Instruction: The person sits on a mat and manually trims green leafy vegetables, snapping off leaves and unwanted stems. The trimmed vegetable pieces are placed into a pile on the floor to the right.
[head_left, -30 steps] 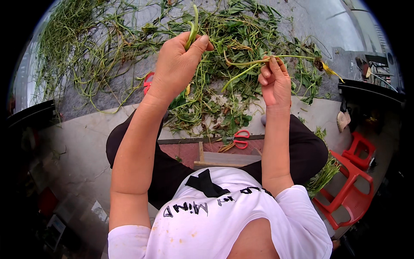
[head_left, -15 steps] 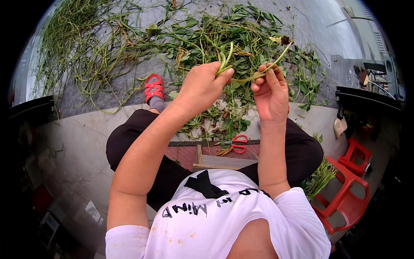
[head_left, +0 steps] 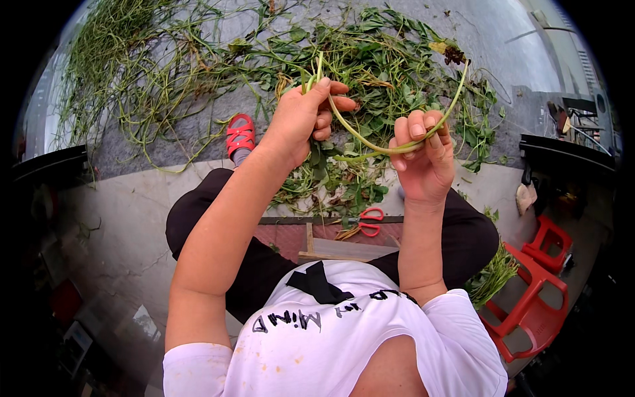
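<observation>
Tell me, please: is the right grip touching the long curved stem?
Touching. The head view shows the right grip with the curved stem lying across its bent fingers.

Grey paving (head_left: 109, 162) spreads across the far side from me, meeting a pale floor (head_left: 132, 218) nearer in. A red chair (head_left: 542, 324) and red stool (head_left: 534, 251) stand at right (the stool's the smaller one). Daylight whitens the far edges; the lower corners are dark.
</observation>
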Action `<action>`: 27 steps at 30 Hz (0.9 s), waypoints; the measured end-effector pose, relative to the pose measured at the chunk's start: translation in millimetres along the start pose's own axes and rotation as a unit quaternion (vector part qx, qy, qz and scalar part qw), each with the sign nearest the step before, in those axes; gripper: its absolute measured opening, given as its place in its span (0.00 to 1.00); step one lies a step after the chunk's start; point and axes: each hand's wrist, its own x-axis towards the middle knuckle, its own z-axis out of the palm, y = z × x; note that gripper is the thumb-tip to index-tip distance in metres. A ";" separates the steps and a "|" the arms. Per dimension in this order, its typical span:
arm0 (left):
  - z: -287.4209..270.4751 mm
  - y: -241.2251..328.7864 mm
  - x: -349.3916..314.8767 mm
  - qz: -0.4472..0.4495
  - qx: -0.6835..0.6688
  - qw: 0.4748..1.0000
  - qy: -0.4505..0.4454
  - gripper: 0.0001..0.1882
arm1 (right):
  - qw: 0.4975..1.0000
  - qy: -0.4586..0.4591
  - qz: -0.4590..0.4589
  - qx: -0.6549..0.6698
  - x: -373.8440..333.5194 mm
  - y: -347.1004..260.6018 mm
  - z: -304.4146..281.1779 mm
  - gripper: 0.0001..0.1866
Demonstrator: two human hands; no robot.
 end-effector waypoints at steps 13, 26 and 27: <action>-2.7 11.1 5.3 0.118 0.062 0.989 0.058 0.13 | 0.966 0.252 -0.025 -0.044 0.0 4.6 -37.8 0.07; -12.5 12.6 11.8 0.179 0.045 0.980 0.076 0.15 | 0.953 0.265 -0.036 -0.140 1.6 1.6 -47.5 0.07; -12.4 11.5 11.8 0.179 0.034 0.981 0.062 0.14 | 0.949 0.275 -0.033 -0.152 2.2 2.8 -50.5 0.07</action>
